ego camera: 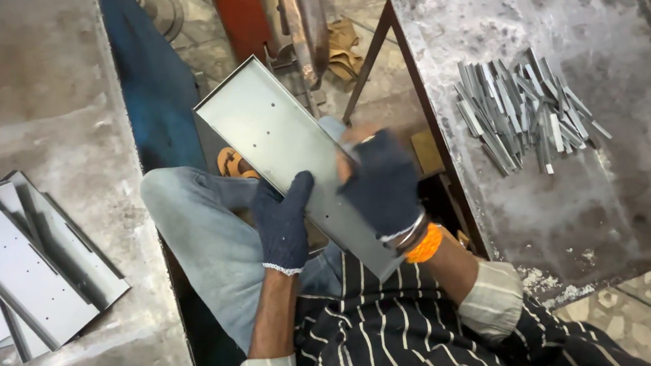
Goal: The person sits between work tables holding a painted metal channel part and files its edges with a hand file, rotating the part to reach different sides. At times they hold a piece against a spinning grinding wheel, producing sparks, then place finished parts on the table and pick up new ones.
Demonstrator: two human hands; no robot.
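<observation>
Sheet-metal panel (290,150): long, flanged, tilted over the lap. Left hand (283,223), dark knit glove, fingers curled on its lower edge. Right hand (381,181), fingerless glove, fingers folded over the opposite edge. Metal strips (525,112) piled on steel table (627,178) at right.

The hands (336,206) wear dark knitted cloth gloves and hold a smooth, matt grey sheet-metal panel (281,139), while dull metal strips (525,108) lie on the rough, stained steel bench (627,178).
</observation>
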